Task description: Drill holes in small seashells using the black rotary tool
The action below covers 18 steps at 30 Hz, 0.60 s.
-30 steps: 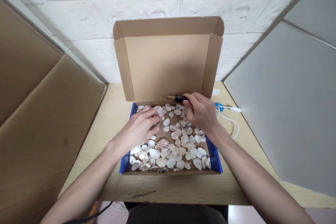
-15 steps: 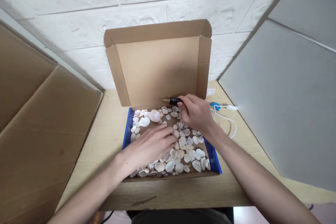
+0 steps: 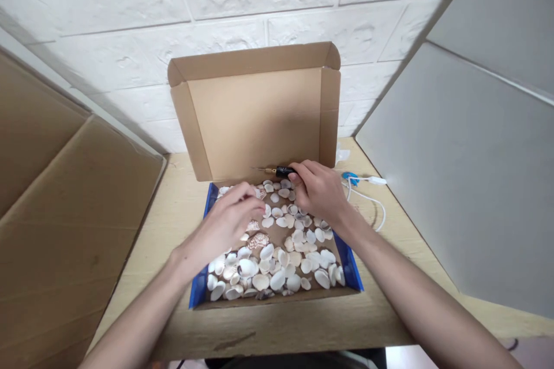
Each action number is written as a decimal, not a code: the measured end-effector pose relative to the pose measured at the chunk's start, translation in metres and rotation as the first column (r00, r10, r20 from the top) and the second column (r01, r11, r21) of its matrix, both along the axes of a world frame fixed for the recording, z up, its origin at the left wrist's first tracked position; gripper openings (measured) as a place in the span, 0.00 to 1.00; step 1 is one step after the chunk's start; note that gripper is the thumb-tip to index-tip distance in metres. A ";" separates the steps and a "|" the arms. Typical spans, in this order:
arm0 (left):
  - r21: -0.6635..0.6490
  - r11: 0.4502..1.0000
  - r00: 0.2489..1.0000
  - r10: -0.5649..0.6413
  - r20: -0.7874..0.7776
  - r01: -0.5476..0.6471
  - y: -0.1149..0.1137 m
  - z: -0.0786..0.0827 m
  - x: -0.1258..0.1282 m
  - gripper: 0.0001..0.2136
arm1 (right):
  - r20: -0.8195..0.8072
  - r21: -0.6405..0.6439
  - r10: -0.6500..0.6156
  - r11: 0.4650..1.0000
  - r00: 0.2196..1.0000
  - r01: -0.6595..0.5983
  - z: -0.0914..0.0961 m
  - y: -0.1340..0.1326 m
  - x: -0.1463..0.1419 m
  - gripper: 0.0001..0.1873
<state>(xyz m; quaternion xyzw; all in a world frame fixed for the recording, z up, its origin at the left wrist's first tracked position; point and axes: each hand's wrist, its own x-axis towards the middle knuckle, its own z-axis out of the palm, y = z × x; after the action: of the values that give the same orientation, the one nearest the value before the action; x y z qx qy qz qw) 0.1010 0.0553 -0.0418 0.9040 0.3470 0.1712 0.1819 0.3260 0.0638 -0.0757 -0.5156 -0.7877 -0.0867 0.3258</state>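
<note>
In my right hand [image 3: 318,193] is a black mini drill [image 3: 284,172] with a brass-coloured chuck and a thin bit that points left, above the far edge of the box. My left hand [image 3: 234,216] hovers over the left half of the box, its thumb and fingers bent together. A white shell shows right at these fingertips; whether they grip it I cannot tell. Under both hands lies an open cardboard box [image 3: 281,238] with blue sides, holding many white and pale seashells [image 3: 279,279]. A brownish ridged shell [image 3: 258,240] lies just below my left hand.
The box lid [image 3: 259,118] stands upright near the white brick-patterned wall [image 3: 234,34]. On the wooden table [image 3: 151,230], right of the box, lie a white cable [image 3: 367,196] and a blue object [image 3: 350,177]. Cardboard [image 3: 82,202] rises at left, a grey panel [image 3: 454,167] at right.
My left hand has moved up and left from the middle shells, uncovering more of them. My right hand keeps the drill in nearly the same place. The view has shifted slightly.
</note>
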 end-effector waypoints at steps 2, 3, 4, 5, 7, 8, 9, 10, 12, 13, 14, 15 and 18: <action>-0.032 0.991 0.988 0.130 0.087 -0.128 0.008 0.000 -0.007 0.11 | -0.003 -0.010 0.002 1.000 1.000 -0.002 0.000 0.000 0.000 0.13; -0.063 0.980 0.975 0.194 0.110 -0.188 0.012 -0.001 -0.009 0.11 | -0.002 -0.013 0.002 1.000 1.000 -0.002 0.000 0.000 0.000 0.13; -0.108 0.961 0.955 0.269 0.124 -0.256 0.014 -0.002 -0.012 0.11 | 0.000 -0.017 0.004 1.000 1.000 -0.004 0.000 0.000 0.000 0.13; -0.151 0.934 0.928 0.344 0.141 -0.323 0.017 -0.004 -0.014 0.11 | 0.005 -0.022 0.014 1.000 1.000 -0.014 0.000 0.000 0.000 0.13; -0.204 0.899 0.879 0.426 0.215 -0.387 0.019 -0.008 -0.017 0.12 | 0.021 -0.037 0.063 0.997 0.998 -0.062 0.001 -0.001 0.000 0.13; -0.229 0.888 0.859 0.450 0.244 -0.400 0.020 -0.010 -0.018 0.13 | 0.030 -0.044 0.096 0.995 0.995 -0.094 0.002 -0.002 0.000 0.14; -0.259 0.879 0.848 0.462 0.260 -0.400 0.021 -0.013 -0.018 0.14 | 0.040 -0.048 0.127 0.991 0.991 -0.125 0.003 -0.002 0.000 0.14; -0.292 0.870 0.836 0.473 0.277 -0.396 0.021 -0.015 -0.019 0.15 | 0.050 -0.048 0.151 0.988 0.987 -0.149 0.004 -0.003 0.000 0.14; -0.377 0.845 0.810 0.500 0.306 -0.379 0.022 -0.018 -0.019 0.18 | 0.067 -0.037 0.171 0.985 0.983 -0.168 0.005 -0.004 -0.001 0.13; -0.409 0.833 0.796 0.513 0.321 -0.372 0.023 -0.020 -0.019 0.19 | 0.069 -0.036 0.175 0.984 0.982 -0.173 0.005 -0.004 -0.002 0.13; -0.421 0.830 0.791 0.516 0.328 -0.367 0.023 -0.020 -0.019 0.20 | 0.071 -0.033 0.184 0.983 0.980 -0.182 0.005 -0.004 -0.002 0.13; -0.416 0.833 0.794 0.511 0.330 -0.364 0.022 -0.020 -0.019 0.19 | 0.072 -0.037 0.196 0.980 0.978 -0.194 0.005 -0.004 -0.003 0.13; -0.347 0.870 0.837 0.457 0.302 -0.349 0.021 -0.018 -0.018 0.17 | 0.098 -0.058 0.236 0.971 0.967 -0.231 0.004 -0.003 -0.004 0.14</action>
<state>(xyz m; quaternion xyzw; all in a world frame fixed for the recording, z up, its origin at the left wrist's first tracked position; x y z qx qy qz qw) 0.0828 0.0761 -0.0597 0.7250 0.5104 0.3247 0.3292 0.3222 0.0605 -0.0712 -0.4215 -0.8606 -0.0562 0.2802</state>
